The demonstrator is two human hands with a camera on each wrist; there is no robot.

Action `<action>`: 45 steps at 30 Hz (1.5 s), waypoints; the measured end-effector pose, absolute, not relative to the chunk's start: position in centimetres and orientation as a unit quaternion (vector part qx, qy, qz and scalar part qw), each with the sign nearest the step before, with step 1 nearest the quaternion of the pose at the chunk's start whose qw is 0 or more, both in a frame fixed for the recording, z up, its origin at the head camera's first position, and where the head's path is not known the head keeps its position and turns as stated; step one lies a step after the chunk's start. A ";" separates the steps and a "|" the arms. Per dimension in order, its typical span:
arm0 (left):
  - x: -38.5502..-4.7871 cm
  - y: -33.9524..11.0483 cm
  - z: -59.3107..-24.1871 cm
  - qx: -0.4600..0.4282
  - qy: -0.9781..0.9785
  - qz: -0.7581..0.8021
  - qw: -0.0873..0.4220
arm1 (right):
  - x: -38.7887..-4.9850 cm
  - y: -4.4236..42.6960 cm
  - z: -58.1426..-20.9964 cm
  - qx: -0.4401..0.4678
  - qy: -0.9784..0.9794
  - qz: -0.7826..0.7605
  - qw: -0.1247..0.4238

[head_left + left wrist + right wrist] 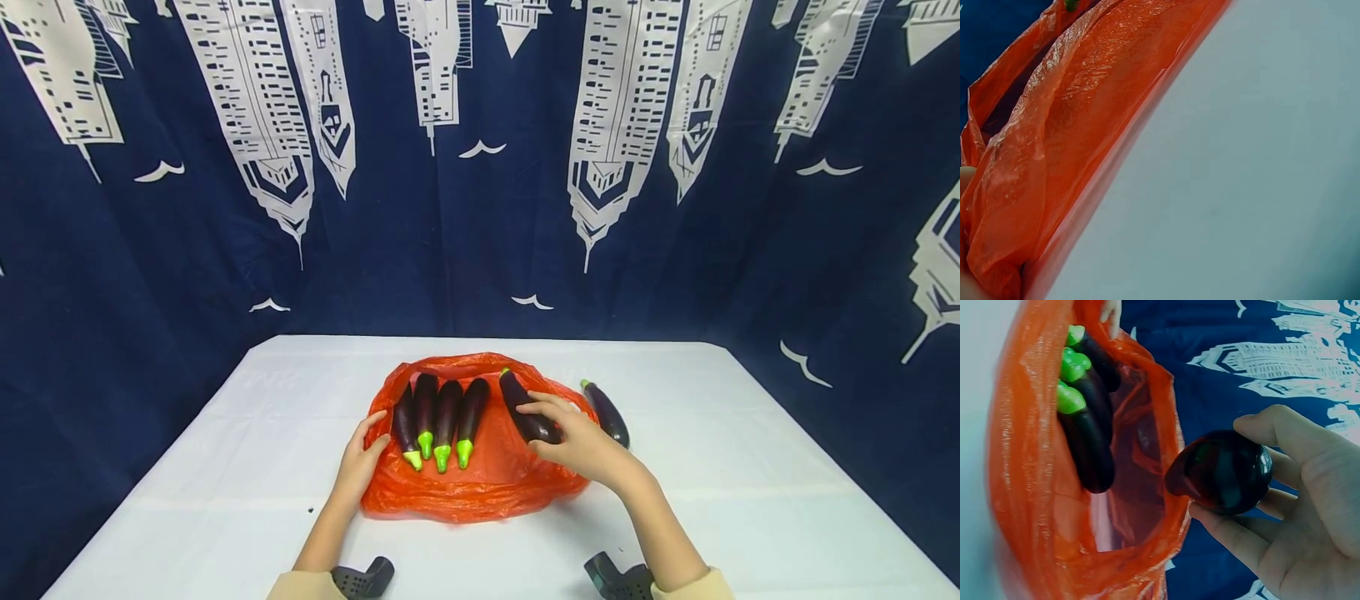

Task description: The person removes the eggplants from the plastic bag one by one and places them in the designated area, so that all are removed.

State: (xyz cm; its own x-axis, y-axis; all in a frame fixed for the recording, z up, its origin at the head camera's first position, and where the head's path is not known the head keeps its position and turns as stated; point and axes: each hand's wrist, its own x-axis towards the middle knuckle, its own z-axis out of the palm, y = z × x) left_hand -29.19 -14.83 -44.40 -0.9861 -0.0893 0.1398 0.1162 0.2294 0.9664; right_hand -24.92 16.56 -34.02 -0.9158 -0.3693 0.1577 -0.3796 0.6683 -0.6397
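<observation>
A red plastic bag [480, 498] lies opened wide on the white table. Inside its left half several dark purple eggplants [447, 412] lie side by side, green stem ends toward me. My right hand [585, 446] holds another eggplant [517, 396] over the bag's right side, its green end pointing away; in the right wrist view thumb and fingers curve round this eggplant [1229, 475]. At the bag's left rim my left hand [358, 461] grips the plastic between thumb and fingers. In the left wrist view the bag [1097, 94] hides most of that hand.
One more eggplant [607, 414] rests on the white table [720, 467] just right of the bag. Behind the table hangs a dark blue cloth [480, 225] printed with white buildings.
</observation>
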 end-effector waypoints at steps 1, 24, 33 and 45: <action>-29.2 -14.8 -44.4 -0.008 -0.780 -0.621 0.083 | -24.8 16.7 -33.8 0.208 -0.912 0.354 0.006; -28.8 -14.7 -44.9 -0.003 -0.783 -0.617 0.078 | -23.5 20.6 -31.4 0.203 -0.894 0.396 0.044; -29.1 -14.8 -44.5 -0.002 -0.779 -0.623 0.071 | -24.9 23.0 -31.7 0.154 -0.908 0.380 0.085; -29.2 -14.9 -44.2 -0.004 -0.779 -0.623 0.065 | -25.7 25.6 -32.2 0.107 -0.918 0.369 0.099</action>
